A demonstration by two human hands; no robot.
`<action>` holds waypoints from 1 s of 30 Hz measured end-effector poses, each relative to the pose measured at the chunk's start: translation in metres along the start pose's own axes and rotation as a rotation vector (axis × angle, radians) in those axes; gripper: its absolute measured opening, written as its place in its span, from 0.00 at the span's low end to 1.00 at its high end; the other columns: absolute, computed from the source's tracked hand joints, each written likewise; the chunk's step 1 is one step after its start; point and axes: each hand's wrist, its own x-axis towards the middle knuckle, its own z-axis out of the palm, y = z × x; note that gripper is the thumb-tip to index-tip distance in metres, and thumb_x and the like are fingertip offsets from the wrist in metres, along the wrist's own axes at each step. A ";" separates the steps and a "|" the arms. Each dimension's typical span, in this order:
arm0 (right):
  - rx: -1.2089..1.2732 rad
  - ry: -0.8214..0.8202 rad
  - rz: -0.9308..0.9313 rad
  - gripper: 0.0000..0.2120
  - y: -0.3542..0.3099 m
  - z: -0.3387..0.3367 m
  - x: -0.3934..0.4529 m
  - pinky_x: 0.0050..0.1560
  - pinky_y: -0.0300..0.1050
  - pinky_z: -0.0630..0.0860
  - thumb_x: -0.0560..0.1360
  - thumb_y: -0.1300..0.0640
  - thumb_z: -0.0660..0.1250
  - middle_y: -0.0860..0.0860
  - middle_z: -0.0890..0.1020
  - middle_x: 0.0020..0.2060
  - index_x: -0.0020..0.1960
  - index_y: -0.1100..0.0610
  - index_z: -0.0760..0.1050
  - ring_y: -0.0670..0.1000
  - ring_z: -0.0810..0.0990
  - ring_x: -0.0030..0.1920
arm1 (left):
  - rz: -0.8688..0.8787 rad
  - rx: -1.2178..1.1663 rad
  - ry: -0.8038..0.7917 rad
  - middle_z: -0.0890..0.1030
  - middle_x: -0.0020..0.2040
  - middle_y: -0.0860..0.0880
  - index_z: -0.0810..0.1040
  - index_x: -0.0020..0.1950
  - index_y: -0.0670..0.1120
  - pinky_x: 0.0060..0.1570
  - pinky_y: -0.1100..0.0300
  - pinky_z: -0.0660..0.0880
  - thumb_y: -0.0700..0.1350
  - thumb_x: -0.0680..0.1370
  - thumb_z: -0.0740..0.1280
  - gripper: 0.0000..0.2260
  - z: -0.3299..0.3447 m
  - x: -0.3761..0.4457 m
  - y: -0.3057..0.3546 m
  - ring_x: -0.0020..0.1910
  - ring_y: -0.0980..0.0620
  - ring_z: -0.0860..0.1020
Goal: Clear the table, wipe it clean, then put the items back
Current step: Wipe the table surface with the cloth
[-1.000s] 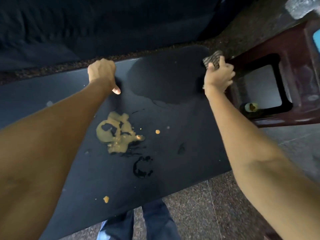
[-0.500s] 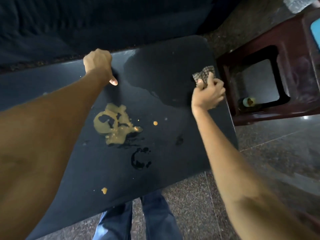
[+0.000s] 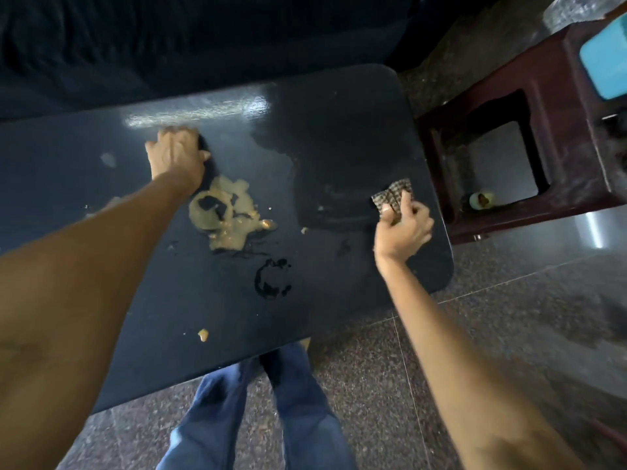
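Fingers [image 3: 405, 212] pinch cloth [image 3: 392, 198] near table [image 3: 437, 266] edge

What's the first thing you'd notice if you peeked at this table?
Probably the big tan spill in the middle of the dark table, just below the left hand pressed on the tabletop. Next, the checked cloth bunched in the right hand near the table's right edge, beside a wet wiped patch.

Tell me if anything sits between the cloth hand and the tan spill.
Nothing solid does. Only bare dark tabletop and a tan crumb lie between the right hand gripping the checked cloth and the tan spill.
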 end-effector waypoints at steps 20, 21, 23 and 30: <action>-0.102 -0.207 -0.716 0.17 -0.041 0.023 -0.156 0.51 0.55 0.72 0.72 0.57 0.68 0.56 0.79 0.53 0.61 0.54 0.76 0.60 0.76 0.50 | 0.346 0.187 -0.255 0.54 0.77 0.44 0.56 0.74 0.42 0.70 0.34 0.49 0.62 0.68 0.70 0.44 0.003 -0.043 -0.102 0.76 0.41 0.46; -0.095 -0.262 -0.874 0.17 -0.029 0.015 -0.154 0.49 0.56 0.74 0.71 0.58 0.69 0.56 0.80 0.52 0.60 0.54 0.77 0.60 0.77 0.49 | 0.359 0.213 -0.262 0.52 0.77 0.45 0.53 0.75 0.43 0.71 0.35 0.48 0.63 0.66 0.71 0.47 0.000 -0.040 -0.107 0.76 0.41 0.45; -0.113 -0.227 -0.866 0.17 -0.013 0.007 -0.141 0.47 0.57 0.75 0.71 0.58 0.70 0.57 0.80 0.52 0.60 0.55 0.78 0.62 0.77 0.48 | 0.376 0.236 -0.254 0.52 0.78 0.46 0.52 0.76 0.43 0.71 0.35 0.47 0.64 0.64 0.72 0.50 -0.008 -0.030 -0.119 0.76 0.41 0.45; -0.084 -0.015 0.022 0.19 -0.130 0.060 -0.154 0.56 0.54 0.66 0.74 0.51 0.63 0.53 0.75 0.59 0.65 0.47 0.72 0.59 0.72 0.56 | 0.289 0.020 -0.016 0.63 0.74 0.42 0.63 0.70 0.39 0.70 0.38 0.51 0.58 0.78 0.59 0.29 -0.016 -0.003 -0.135 0.74 0.39 0.55</action>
